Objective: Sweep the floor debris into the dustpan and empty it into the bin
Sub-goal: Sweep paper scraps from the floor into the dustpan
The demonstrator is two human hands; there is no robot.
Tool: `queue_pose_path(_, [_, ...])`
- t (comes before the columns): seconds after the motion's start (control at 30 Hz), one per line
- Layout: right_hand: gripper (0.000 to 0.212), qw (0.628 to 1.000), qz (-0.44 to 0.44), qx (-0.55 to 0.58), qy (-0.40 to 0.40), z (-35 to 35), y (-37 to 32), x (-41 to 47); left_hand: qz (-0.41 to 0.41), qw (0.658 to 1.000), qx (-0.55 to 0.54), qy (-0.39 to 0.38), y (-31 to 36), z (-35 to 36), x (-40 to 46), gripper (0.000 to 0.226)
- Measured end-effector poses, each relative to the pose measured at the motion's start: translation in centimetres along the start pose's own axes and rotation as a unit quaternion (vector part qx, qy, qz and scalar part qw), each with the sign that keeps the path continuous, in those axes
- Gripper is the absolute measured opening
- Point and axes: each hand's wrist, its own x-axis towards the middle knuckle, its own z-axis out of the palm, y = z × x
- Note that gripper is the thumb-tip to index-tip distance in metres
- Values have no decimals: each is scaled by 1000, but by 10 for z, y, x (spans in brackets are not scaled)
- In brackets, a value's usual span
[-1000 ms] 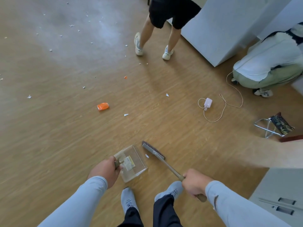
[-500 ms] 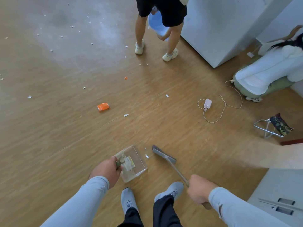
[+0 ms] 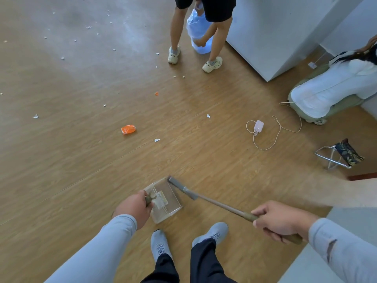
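A clear plastic dustpan rests on the wooden floor just ahead of my feet; my left hand grips its short handle. My right hand holds the wooden handle of a small broom, whose grey brush head lies against the dustpan's open right edge. An orange wrapper lies further out to the left. Small white paper scraps are scattered over the floor, most of them at the far left. A bin lined with a light blue bag stands at the far side, behind a person's legs.
A person in black shorts stands at the bin. Another person in white crouches at the right by a white cabinet. A charger with cable and a folding stool lie on the floor at right.
The broom head has swept left and now touches the dustpan's edge; the white scraps beside the pan are gone from view. The standing person has shifted, which uncovers the blue-bagged bin.
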Motion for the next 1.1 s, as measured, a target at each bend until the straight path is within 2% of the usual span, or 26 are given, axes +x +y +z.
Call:
queue_pose_path(0.13, [24,998,-3,17,54,1,-12,23,0,1000,-3,2,1,-2,2,23])
queue_pose_path(0.27, [25,993,21,-61,97,28,-27,64,-2,1000,-4,-2,2,-4,1,23])
queue_pose_path(0.37, [27,990,34,-115,76,56,-37,76,-6,1000,-4,4,2,-3,1,23])
queue_pose_path(0.47, [31,990,33,-139,16,58,-31,64,-6,1000,-5,5,1,-3,2,21])
queue_pose_path(0.53, [29,997,26,-71,-19,41,-17,50,-3,1000,-7,6,2,-3,4,21])
queue_pose_path(0.63, [37,997,35,67,-19,5,13,28,-3,1000,-6,8,0,-2,4,21])
queue_pose_path(0.73, [35,994,33,102,-19,-15,27,11,1,1000,-8,7,-2,1,5,26])
queue_pose_path(0.83, [34,998,11,56,24,-5,17,9,3,1000,-4,7,0,0,5,25])
queue_pose_path(0.93, [31,995,9,-65,82,25,-3,32,3,1000,-2,10,2,-1,3,23])
queue_pose_path(1.0, [32,990,25,-113,83,49,-16,47,1,1000,-2,8,2,-2,2,23])
queue_pose_path(1.1, [34,989,30,-137,41,69,-32,53,-1,1000,0,11,1,-2,1,22])
